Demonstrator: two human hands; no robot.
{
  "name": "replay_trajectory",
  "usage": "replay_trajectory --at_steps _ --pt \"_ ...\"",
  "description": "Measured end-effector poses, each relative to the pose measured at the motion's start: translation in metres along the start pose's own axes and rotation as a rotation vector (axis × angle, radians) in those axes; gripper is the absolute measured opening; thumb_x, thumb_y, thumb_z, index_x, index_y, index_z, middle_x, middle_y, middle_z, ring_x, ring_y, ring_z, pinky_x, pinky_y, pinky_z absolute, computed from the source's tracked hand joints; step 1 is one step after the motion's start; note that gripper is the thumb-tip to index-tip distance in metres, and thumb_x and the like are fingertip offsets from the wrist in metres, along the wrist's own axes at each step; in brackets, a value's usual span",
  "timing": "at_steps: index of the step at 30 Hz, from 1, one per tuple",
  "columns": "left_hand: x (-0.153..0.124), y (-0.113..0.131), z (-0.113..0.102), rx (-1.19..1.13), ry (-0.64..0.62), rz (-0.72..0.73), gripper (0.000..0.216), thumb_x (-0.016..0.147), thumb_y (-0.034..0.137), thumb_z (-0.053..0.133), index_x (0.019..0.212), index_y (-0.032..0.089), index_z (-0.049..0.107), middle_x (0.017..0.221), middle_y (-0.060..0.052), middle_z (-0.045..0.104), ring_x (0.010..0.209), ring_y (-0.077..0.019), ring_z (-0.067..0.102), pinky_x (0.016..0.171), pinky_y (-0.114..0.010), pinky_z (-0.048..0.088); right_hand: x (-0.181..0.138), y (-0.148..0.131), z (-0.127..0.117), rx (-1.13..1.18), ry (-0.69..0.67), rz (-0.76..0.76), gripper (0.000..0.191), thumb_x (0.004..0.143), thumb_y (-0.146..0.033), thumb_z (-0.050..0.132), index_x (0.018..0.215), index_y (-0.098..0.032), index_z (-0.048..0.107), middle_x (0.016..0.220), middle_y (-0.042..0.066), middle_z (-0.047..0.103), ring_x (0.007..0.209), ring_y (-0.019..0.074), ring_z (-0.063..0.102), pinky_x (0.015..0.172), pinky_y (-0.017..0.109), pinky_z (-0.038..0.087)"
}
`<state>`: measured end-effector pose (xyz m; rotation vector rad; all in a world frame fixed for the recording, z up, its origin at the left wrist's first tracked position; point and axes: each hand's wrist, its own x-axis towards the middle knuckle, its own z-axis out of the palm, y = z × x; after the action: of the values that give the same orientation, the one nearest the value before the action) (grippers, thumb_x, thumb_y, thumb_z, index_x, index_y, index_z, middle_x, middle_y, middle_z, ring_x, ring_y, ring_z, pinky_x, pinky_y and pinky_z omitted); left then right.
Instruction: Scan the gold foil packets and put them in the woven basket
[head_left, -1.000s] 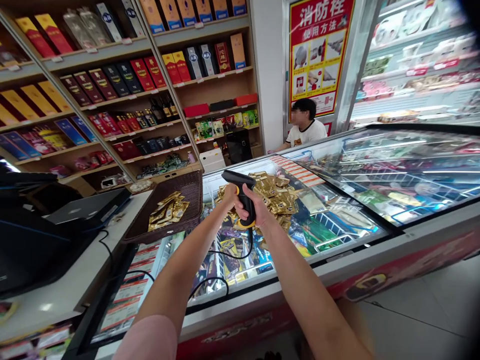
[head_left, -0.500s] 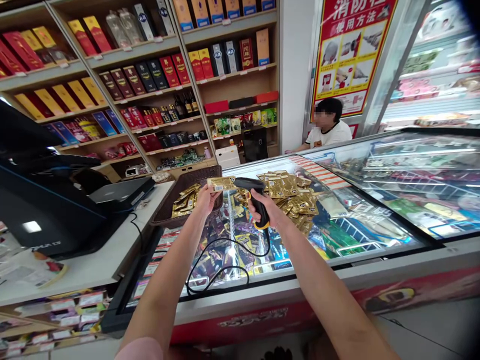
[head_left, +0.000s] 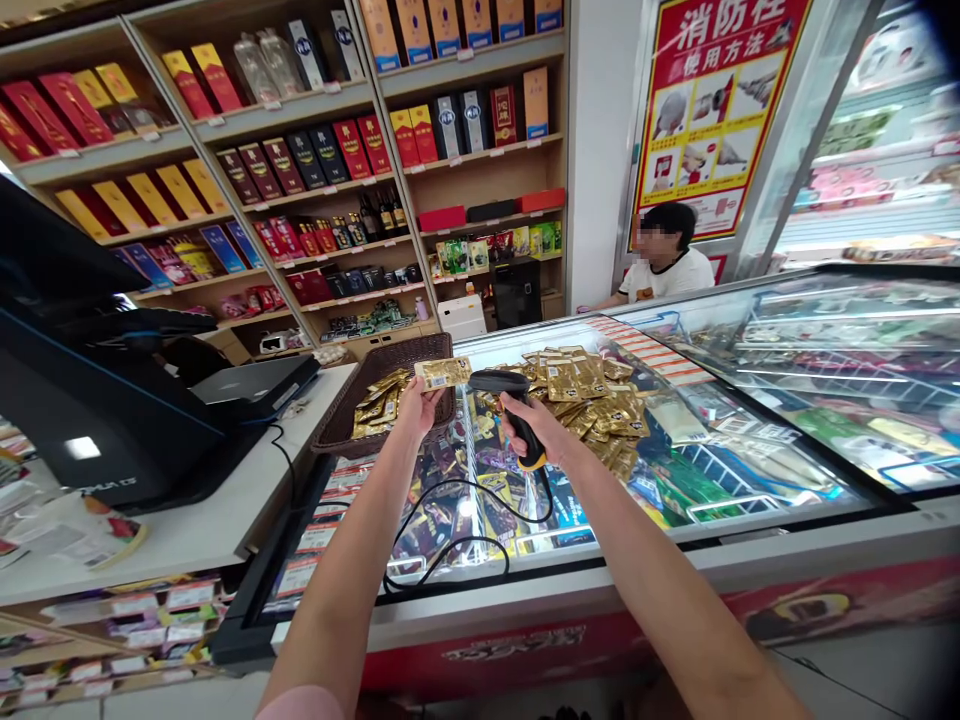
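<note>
My left hand (head_left: 422, 402) is closed on a gold foil packet (head_left: 444, 374), held above the right rim of a brown woven basket (head_left: 337, 408). In my right hand (head_left: 536, 430) is a black and yellow barcode scanner (head_left: 501, 382), its head pointing left towards the packet. The scanner's black cable (head_left: 442, 484) loops over the glass top of a freezer (head_left: 570, 560). Several similar gold packets (head_left: 381, 402) lie in the basket. To the right of the scanner, a larger heap of gold packets (head_left: 592, 395) rests on the glass.
At left, a counter (head_left: 225, 500) bears a dark checkout machine (head_left: 97, 390). Shelves (head_left: 300, 200) of boxed goods stand behind. Beyond the freezer is a person in a white shirt (head_left: 671, 272). A second freezer (head_left: 862, 360) extends to the right.
The whole view has shifted slightly right and down. My left hand's packet now sits a little farther from the scanner head and shows more of its face. Both hands keep their hold.
</note>
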<state>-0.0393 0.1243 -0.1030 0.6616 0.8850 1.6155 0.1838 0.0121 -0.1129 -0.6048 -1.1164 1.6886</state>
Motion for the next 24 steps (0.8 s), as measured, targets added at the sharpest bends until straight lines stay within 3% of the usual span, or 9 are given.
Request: replay_trajectory --at_steps 7,16,20,24 --pt "0.000 -0.001 -0.002 -0.006 -0.017 0.015 0.011 0.096 0.017 0.057 0.103 0.019 0.066 0.099 -0.006 0.075 0.095 -0.0167 0.072 0.103 -0.040 0.052 -0.005 -0.001 0.002 -0.031 -0.021 0.005 0.045 0.080 -0.059 0.074 0.079 -0.020 0.052 0.058 -0.005 0.055 0.037 0.0060 0.045 0.035 0.019 0.037" --pt "-0.001 -0.002 -0.003 -0.044 -0.033 0.008 0.016 0.098 0.014 0.051 0.094 0.018 0.065 0.093 -0.005 0.075 0.087 -0.0142 0.072 0.101 -0.039 0.053 -0.004 0.000 0.002 -0.028 -0.027 0.002 0.047 0.078 -0.060 0.075 0.077 -0.020 0.050 0.057 -0.006 0.054 0.036 0.0057 0.043 0.035 0.020 0.035" --pt "0.006 -0.003 -0.006 -0.140 0.126 -0.035 0.015 0.097 0.013 0.051 0.091 0.018 0.063 0.094 -0.006 0.074 0.096 -0.0162 0.071 0.097 -0.038 0.056 -0.006 -0.002 0.004 -0.014 0.000 0.006 0.049 0.075 -0.062 0.077 0.079 -0.021 0.051 0.057 -0.006 0.054 0.036 0.0061 0.041 0.035 0.020 0.033" --pt "0.018 0.006 -0.015 -0.178 0.252 -0.039 0.028 0.100 0.009 0.037 0.096 0.018 0.063 0.091 -0.006 0.072 0.099 -0.0153 0.070 0.094 -0.035 0.058 -0.009 -0.006 0.006 -0.031 0.021 0.015 0.049 0.074 -0.062 0.077 0.078 -0.021 0.051 0.057 -0.005 0.054 0.036 0.0063 0.041 0.034 0.020 0.031"
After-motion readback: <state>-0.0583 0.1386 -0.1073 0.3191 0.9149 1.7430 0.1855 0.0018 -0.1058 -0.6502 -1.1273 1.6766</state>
